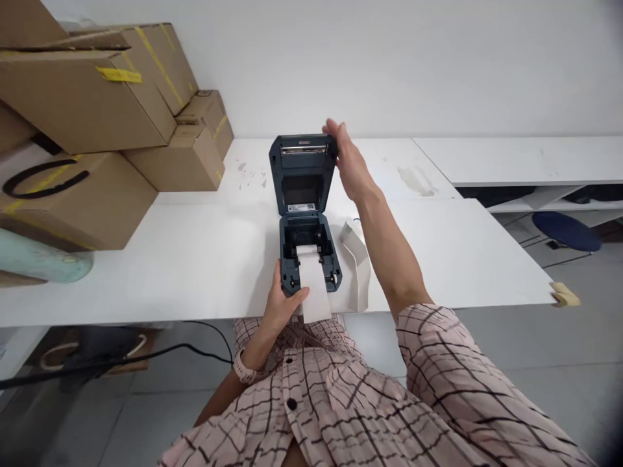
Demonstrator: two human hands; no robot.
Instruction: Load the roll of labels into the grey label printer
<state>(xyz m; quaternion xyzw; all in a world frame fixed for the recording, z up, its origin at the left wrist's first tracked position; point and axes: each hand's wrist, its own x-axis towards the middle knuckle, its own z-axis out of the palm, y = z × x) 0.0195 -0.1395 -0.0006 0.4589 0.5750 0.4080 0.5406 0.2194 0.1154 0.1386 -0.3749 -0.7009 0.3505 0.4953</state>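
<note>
A dark blue label printer sits near the front edge of the white table, its lid swung up and open. A white paper strip runs out of its bay toward me. My left hand grips the printer's front left corner, thumb lying on the paper strip. My right hand reaches forward, fingers stretched out, touching the lid's upper right edge. A loose white paper strip lies curled to the right of the printer.
Several cardboard boxes are stacked at the left of the table, with a pale green cylinder below them. A dark blue stool stands at the right beneath a white shelf. Black cables run under the table.
</note>
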